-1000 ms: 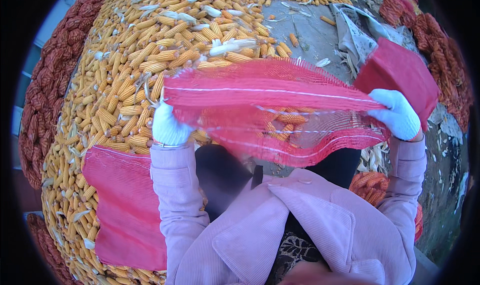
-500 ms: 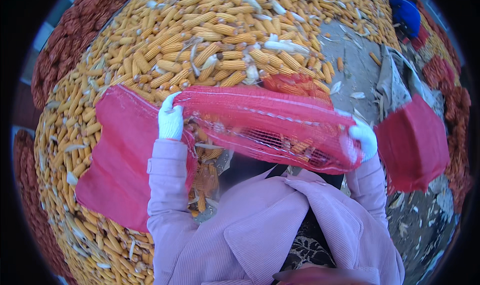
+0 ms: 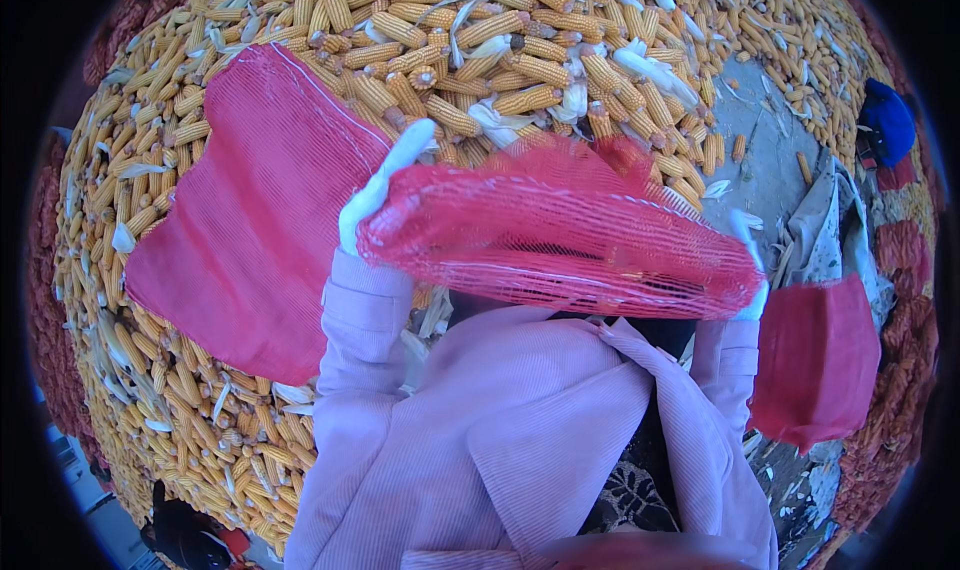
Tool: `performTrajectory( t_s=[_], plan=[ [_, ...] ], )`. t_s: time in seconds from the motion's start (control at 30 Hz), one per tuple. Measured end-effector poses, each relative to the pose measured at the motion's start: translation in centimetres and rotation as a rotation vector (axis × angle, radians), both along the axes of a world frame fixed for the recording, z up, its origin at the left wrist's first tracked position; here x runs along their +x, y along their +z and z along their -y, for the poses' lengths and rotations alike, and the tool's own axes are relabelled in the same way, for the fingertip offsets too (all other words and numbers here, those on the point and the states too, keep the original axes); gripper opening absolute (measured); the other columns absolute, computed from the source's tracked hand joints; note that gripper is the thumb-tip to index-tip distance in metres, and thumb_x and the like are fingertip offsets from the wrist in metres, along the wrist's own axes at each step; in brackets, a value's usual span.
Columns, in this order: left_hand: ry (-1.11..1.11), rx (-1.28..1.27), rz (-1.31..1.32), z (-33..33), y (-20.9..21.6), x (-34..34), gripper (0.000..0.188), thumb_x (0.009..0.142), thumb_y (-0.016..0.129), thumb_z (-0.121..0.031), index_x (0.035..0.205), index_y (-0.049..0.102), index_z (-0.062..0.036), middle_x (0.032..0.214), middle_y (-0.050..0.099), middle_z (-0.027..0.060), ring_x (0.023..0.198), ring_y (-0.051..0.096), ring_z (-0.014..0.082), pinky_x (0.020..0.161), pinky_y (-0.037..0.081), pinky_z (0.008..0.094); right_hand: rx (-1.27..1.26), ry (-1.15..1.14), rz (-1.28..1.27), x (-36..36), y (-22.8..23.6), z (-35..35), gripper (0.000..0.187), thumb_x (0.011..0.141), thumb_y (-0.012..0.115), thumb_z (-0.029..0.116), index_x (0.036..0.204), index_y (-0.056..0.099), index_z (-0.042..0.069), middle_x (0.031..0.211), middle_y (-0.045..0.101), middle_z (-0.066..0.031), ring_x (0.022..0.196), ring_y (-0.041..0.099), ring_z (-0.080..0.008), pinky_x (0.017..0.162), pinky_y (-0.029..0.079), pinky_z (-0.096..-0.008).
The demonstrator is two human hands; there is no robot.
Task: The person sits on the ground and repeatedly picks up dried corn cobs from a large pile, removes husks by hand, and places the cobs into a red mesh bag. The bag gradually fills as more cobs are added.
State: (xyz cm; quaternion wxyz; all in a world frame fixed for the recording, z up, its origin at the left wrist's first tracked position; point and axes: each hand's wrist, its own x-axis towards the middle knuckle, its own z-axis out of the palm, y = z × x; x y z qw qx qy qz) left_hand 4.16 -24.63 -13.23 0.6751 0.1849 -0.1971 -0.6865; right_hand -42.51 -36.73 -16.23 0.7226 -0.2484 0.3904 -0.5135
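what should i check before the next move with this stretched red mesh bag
1. Left hand at the left end of the mesh bag: ok, touching it.
2. Right hand fully in sight: not ok, the mesh covers most of it.
3. Firm grip at both ends: cannot tell, as not all the fingers show.
4. Mesh bag spread between the hands: ok, stretched from one to the other.
5. Mesh bag free of corn cobs: cannot tell, its inside is not clearly visible.
6. Red sheet on the left spread out: ok, it lies over the cobs.
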Motion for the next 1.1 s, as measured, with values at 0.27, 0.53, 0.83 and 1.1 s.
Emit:
performTrajectory(
  t_s=[0.27, 0.53, 0.83, 1.1],
  plan=[
    [0.043, 0.120, 0.015, 2.1, -0.9, -1.4, 0.060, 0.099, 0.056, -0.029, 0.150, 0.042, 0.0006, 0.144, 0.055, 0.0197, 0.130, 0.056, 0.0361, 0.113, 0.043, 0.0513, -0.622, -0.312, -1.360, 1.0, 5.4, 2.5, 0.059, 0.098, 0.064, 0.019, 0.148, 0.043, -0.003, 0.136, 0.060, -0.0196, 0.122, 0.061, -0.0249, 0.102, 0.050, -0.0358],
    [-0.304, -0.010, -0.073, 2.9, 0.8, -7.5, 0.066, 0.099, 0.054, -0.037, 0.148, 0.042, 0.0048, 0.149, 0.048, 0.0226, 0.136, 0.050, 0.0334, 0.118, 0.036, 0.0470, -1.138, 0.742, -1.344, 18.0, 10.4, -1.5, 0.068, 0.088, 0.076, 0.024, 0.147, 0.048, 0.004, 0.114, 0.068, -0.0169, 0.103, 0.067, -0.0293, 0.089, 0.052, -0.0427],
    [0.826, 0.373, 1.047, -0.3, 2.4, -5.7, 0.060, 0.096, 0.068, -0.025, 0.148, 0.046, -0.0026, 0.134, 0.058, 0.0139, 0.121, 0.058, 0.0237, 0.103, 0.046, 0.0358, -0.677, 0.586, -1.077, 16.0, 6.4, -0.3, 0.038, 0.102, 0.059, 0.034, 0.101, 0.066, -0.003, 0.082, 0.069, -0.0129, 0.067, 0.064, -0.0233, 0.066, 0.052, -0.0398],
    [-0.113, -0.043, 1.290, 1.7, 4.7, -12.2, 0.075, 0.082, 0.082, -0.014, 0.147, 0.047, -0.0043, 0.124, 0.066, 0.0190, 0.111, 0.066, 0.0241, 0.095, 0.052, 0.0367, -0.324, 0.937, -0.476, 14.8, 11.0, -1.0, 0.037, 0.102, 0.060, 0.036, 0.096, 0.073, 0.003, 0.077, 0.070, -0.0070, 0.069, 0.065, -0.0122, 0.067, 0.052, -0.0293]
  ],
)
